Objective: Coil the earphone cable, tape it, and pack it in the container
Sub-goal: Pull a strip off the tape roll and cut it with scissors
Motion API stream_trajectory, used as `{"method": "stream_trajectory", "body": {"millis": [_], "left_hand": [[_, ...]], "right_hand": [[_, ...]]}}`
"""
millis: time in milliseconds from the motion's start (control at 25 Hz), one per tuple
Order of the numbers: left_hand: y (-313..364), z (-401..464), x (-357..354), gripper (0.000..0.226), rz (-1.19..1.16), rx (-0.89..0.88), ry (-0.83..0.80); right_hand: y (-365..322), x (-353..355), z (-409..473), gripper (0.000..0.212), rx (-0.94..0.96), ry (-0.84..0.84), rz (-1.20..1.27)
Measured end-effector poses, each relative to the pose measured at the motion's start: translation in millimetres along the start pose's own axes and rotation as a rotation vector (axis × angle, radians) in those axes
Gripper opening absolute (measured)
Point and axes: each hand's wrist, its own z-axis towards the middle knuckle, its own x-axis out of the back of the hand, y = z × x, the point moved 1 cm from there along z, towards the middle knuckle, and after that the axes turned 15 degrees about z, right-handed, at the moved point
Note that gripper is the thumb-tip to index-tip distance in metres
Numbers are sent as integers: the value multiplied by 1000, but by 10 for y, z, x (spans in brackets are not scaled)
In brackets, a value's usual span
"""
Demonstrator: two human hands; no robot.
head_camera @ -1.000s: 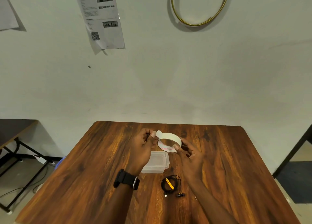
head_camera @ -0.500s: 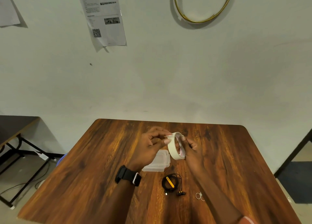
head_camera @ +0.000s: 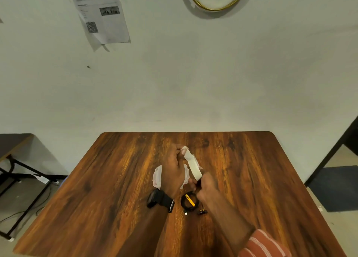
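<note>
The taping step is in hand: the left hand (head_camera: 172, 171) pinches the tape's free end (head_camera: 184, 150) while the right hand (head_camera: 205, 185) grips the roll (head_camera: 194, 169). Next, tearing off a strip for the coiled earphone cable (head_camera: 188, 201), lower centre.

White tape (head_camera: 193, 166), black coiled cable (head_camera: 188, 203), striped orange sleeve (head_camera: 265, 245)

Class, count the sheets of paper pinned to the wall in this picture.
2: a printed sheet upper left, and a sheet's corner at the left edge. More may lie out of frame.
</note>
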Motion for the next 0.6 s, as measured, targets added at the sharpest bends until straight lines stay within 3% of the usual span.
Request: {"method": "stream_trajectory", "body": {"millis": [80, 160, 200, 280, 360, 440, 600], "left_hand": [[-44, -1, -64, 11, 97, -13, -27], [-89, 56, -99, 16, 181, -33, -65], [-117, 88, -110, 18, 234, -45, -87], [-182, 110, -120, 20, 287, -84, -132], [-233, 93, -119, 19, 285, -95, -167], [-282, 87, -105, 18, 269, -72, -177], [-339, 93, -63, 15, 256, -43, -162]], "right_hand": [[29, 106, 99, 31, -16, 2, -15], [47, 413, 247, 38, 97, 47, -183], [36, 655, 347, 37, 234, 110, -404], [-6, 1190, 497, 39, 502, 223, -1101], [1, 1636, 614, 53, 566, 229, -1576], [54, 1832, 664, 58, 534, 143, -1699], [19, 1811, 803, 44, 541, 33, -1980]]}}
